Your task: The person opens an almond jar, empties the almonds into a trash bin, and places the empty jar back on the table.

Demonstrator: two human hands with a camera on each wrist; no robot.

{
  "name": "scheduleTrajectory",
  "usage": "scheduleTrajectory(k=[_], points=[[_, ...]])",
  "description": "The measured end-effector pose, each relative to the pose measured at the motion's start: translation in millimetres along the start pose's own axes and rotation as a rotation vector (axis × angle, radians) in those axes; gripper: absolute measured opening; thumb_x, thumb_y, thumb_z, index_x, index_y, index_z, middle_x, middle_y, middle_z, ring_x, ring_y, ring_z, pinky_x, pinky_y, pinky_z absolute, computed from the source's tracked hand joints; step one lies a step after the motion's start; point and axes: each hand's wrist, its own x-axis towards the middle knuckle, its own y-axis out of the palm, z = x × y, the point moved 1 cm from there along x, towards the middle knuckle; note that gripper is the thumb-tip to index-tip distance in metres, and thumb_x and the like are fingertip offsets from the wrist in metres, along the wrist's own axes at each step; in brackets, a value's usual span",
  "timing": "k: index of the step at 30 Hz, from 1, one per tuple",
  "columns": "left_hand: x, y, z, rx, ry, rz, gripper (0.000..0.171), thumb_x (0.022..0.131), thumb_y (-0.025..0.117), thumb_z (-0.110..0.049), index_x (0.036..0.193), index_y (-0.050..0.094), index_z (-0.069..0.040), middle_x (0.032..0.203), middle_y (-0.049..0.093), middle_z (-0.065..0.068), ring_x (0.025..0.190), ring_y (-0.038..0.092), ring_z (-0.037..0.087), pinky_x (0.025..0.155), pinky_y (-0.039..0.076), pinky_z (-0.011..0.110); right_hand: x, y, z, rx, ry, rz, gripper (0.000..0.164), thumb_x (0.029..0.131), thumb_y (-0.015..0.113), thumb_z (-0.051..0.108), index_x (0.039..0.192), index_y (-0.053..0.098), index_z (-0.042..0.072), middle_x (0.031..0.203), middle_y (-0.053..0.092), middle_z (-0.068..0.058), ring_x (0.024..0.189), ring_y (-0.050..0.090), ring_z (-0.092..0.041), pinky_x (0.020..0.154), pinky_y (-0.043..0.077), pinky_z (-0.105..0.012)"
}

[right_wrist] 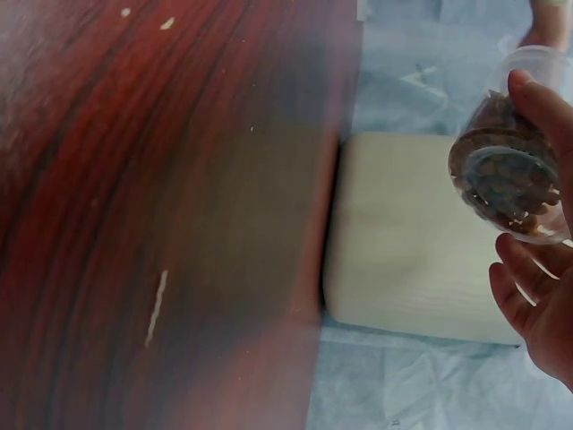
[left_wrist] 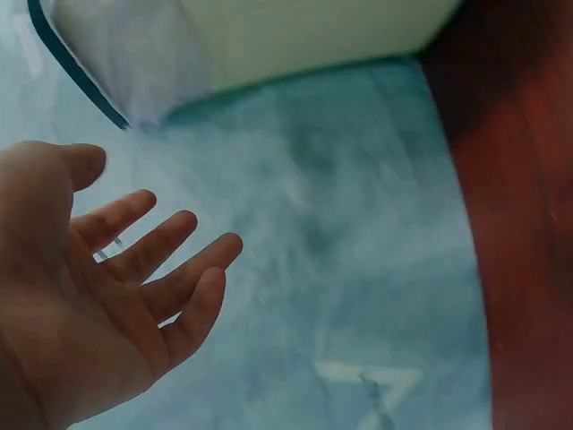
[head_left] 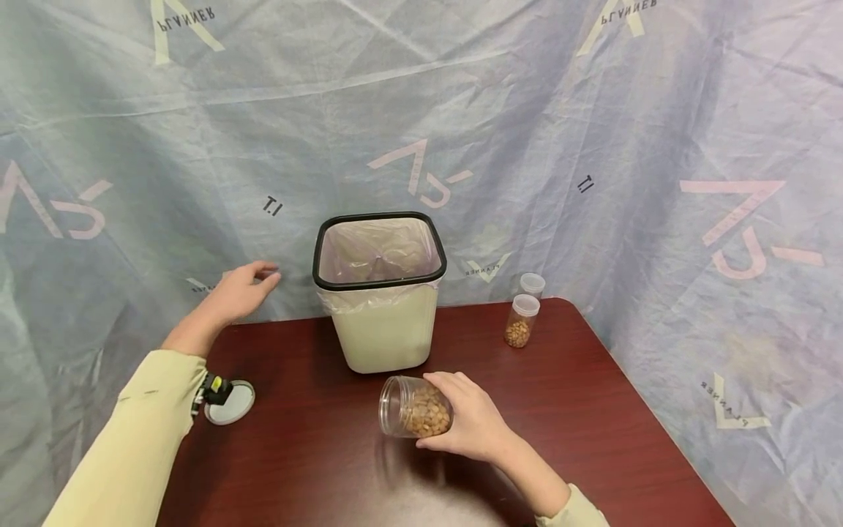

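My right hand (head_left: 470, 421) grips a clear plastic jar (head_left: 416, 408) by its base end, above the table. The jar is tipped nearly on its side, its uncovered mouth facing left. Small tan pieces that look like nuts (head_left: 426, 413) lie inside, toward the base. In the right wrist view, the jar's bottom (right_wrist: 506, 184) shows between thumb and fingers. My left hand (head_left: 242, 291) is in the air left of the bin, holding nothing; its fingers (left_wrist: 170, 246) are spread and loosely bent in the left wrist view. A round white lid (head_left: 230, 404) lies on the table near the left wrist.
A cream bin (head_left: 385, 333) with a black rim and a clear liner stands at the table's back edge. Two smaller white-capped jars stand at the back right; the front one (head_left: 520, 322) contains brown pieces. A printed cloth (head_left: 527, 132) hangs behind the dark red table (head_left: 296, 454).
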Motion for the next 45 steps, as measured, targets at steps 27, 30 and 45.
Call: scheduleTrajectory(k=[27, 30, 45], points=[[49.4, 7.7, -86.5, -0.242, -0.097, 0.185, 0.075, 0.102, 0.046, -0.022, 0.156, -0.004, -0.006, 0.155, 0.015, 0.028, 0.121, 0.045, 0.044, 0.077, 0.054, 0.045, 0.4, -6.0, -2.5, -0.029, 0.024, -0.006, 0.098, 0.053, 0.088, 0.06, 0.134, 0.054, 0.017, 0.128, 0.057, 0.01, 0.11, 0.051, -0.006, 0.092, 0.045, -0.03], [52.6, 10.1, -86.7, -0.221, -0.093, 0.197, 0.072, 0.102, 0.043, -0.017, 0.155, -0.004, -0.003, 0.155, 0.014, 0.028, 0.12, 0.046, 0.043, 0.073, 0.055, 0.042, 0.1, -7.8, -2.9, -0.036, 0.024, -0.013, 0.097, 0.053, 0.088, 0.059, 0.134, 0.055, 0.017, 0.127, 0.057, 0.009, 0.11, 0.051, -0.006, 0.092, 0.045, -0.029], [63.2, 9.7, -89.7, -0.236, -0.105, 0.148, 0.071, 0.092, 0.037, -0.006, 0.156, 0.006, -0.004, 0.144, 0.032, 0.031, 0.076, 0.06, 0.032, 0.059, 0.056, 0.043, 16.5, -54.1, -21.0, -0.026, 0.045, -0.149, 0.097, 0.052, 0.091, 0.052, 0.133, 0.055, 0.014, 0.127, 0.058, 0.001, 0.111, 0.054, -0.015, 0.093, 0.045, -0.035]])
